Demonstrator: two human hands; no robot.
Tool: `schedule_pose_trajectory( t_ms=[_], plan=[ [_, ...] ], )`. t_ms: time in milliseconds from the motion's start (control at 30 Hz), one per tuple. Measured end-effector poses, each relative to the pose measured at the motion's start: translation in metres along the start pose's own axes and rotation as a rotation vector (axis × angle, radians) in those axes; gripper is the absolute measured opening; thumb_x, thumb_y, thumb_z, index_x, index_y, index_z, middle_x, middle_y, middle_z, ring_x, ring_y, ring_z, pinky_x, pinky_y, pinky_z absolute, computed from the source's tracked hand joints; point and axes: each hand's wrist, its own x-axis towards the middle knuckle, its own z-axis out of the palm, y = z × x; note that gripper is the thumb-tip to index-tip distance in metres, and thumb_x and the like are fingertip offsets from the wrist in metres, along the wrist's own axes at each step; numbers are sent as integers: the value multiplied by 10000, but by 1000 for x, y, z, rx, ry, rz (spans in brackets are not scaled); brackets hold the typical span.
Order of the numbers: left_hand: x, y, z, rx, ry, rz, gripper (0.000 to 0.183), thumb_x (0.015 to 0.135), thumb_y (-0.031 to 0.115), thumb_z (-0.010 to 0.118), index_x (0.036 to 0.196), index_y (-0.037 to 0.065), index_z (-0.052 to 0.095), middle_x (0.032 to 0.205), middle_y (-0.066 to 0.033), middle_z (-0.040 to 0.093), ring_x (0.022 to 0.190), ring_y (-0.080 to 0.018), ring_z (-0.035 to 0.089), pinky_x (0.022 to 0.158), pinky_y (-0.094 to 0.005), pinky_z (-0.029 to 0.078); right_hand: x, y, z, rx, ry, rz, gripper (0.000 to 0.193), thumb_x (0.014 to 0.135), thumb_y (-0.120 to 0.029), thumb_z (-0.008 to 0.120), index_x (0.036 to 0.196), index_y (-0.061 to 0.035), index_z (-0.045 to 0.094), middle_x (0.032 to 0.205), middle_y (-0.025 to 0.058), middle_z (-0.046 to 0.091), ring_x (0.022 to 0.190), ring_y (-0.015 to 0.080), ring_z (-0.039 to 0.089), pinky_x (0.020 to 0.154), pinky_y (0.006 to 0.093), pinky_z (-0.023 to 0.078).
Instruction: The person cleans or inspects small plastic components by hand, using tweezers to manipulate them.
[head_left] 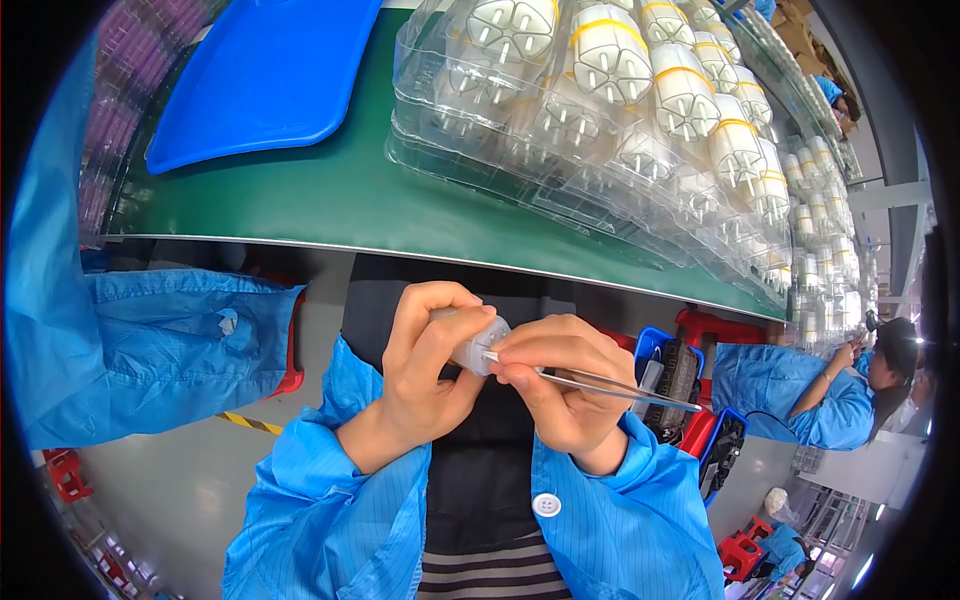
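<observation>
My left hand (418, 375) is closed around a small whitish, translucent cylindrical part (474, 352), held just in front of the table edge. The part is tilted so that its end face turns toward my right hand (568, 375). Metal tweezers (645, 394) lie gripped in my right hand, their long shanks sticking out to the right past the fingers. The thumb and index finger of that hand pinch close to a short white pin (491, 355) at the part's end. Whether the fingertips or the tweezers grip the pin is hidden.
Ahead is a green-topped table (300, 205) with a blue tray (270, 75) on its left. Stacked clear plastic trays (440, 160) hold several white cylinders with yellow bands. Blue-sleeved people sit at left (190, 350) and right (830, 400). Blue bins (655, 345) stand below the table.
</observation>
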Motion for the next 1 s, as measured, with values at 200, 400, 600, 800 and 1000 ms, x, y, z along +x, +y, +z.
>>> schedule_pose_trajectory(
  t_ms=[200,400,600,800,1000],
  plan=[
    [4,2,-5,-55,-68,-68,478,636,-77,729,1090,14,610,1068,-154,557,919,-266,594,736,-333,506,0,2,-10,57,-19,39,142,745,20,735,879,18,686,847,154,684,741,247,682,635,298,533],
    [5,4,-5,-180,-106,-147,482,643,-56,755,1092,18,595,1067,-150,561,939,-255,595,760,-326,495,-2,6,-13,168,33,84,149,758,-7,738,899,15,694,864,151,692,779,241,685,671,303,543],
    [5,6,-7,-232,-136,-180,484,650,-45,763,1098,17,589,1069,-150,561,951,-254,592,770,-328,492,1,10,-13,122,-28,-10,155,753,-8,747,895,16,691,864,154,694,766,258,688,669,303,548],
    [4,5,-7,-235,-144,-183,480,653,-45,756,1099,16,590,1067,-150,559,953,-257,592,775,-330,493,3,15,-13,107,-48,-97,144,750,-8,750,880,14,690,850,149,692,744,262,687,652,310,549],
    [4,5,-8,-223,-155,-181,480,656,-41,764,1099,18,589,1064,-150,558,953,-257,592,774,-333,494,0,14,-12,100,-36,-58,130,754,-11,744,867,14,687,844,147,691,730,266,687,638,312,551]
  ],
)
